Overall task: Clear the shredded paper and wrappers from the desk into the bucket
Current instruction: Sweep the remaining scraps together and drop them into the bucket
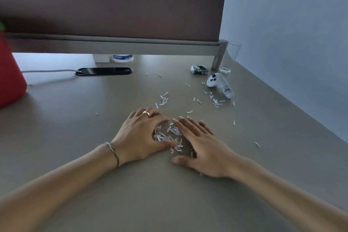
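A small heap of white shredded paper point(169, 136) lies on the grey desk point(75, 128), cupped between my two hands. My left hand point(139, 137), with a ring and a bracelet, curves around its left side, palm down. My right hand point(203, 147) lies flat against its right side, fingers spread. Neither hand holds anything. More loose shreds point(163, 99) are scattered farther back, and others point(214, 100) near the controller. A crumpled dark wrapper point(200, 69) rests at the back right. The red bucket point(9, 73) stands at the left edge, partly out of view.
A white game controller point(219, 84) lies at the back right beside an empty glass point(228, 58). A brown partition point(113, 5) runs along the back. A black cable port point(103, 71) with a white cable, and a white tub point(122, 58), sit behind.
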The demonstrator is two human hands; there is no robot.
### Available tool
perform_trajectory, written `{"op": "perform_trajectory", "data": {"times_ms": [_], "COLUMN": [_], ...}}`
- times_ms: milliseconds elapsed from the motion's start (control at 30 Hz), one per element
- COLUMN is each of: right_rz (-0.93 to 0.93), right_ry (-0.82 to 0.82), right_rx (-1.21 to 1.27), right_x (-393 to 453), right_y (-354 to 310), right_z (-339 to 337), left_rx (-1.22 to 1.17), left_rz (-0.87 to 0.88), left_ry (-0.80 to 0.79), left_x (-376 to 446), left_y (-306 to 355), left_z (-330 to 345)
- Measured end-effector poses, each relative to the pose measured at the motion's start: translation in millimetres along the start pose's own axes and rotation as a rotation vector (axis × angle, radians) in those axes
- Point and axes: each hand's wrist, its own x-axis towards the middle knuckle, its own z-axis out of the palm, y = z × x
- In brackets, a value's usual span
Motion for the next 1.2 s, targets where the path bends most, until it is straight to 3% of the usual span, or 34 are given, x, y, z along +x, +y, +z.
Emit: {"op": "perform_trajectory", "data": {"times_ms": [167, 367, 700, 867, 1200], "right_rz": [0.051, -0.018, -0.156, -0.177, -0.136], "right_ry": [0.105, 0.271, 0.309, 0.263, 0.284], "right_rx": [0.035, -0.051, -0.110, -0.084, 0.383], "right_x": [22.6, 51.4, 40.4, 29.9, 106.0], "right_y": [5.5, 13.7, 0.8, -22.4, -71.4], "right_z": [-7.2, -8.7, -4.9, -1.8, -15.1], "left_rx": [0.003, 0.096, 0.201, 0.139, -0.006], "left_rz": [0.077, 0.121, 0.170, 0.042, -0.243], "left_ry": [0.102, 0.122, 0.151, 0.112, 0.202], "left_x": [8.6, 6.6, 4.6, -2.7, -21.1], "left_y": [-5.1, -5.8, -8.9, -16.2, -63.5], "left_z": [2.1, 4.9, 7.4, -0.2, -55.1]}}
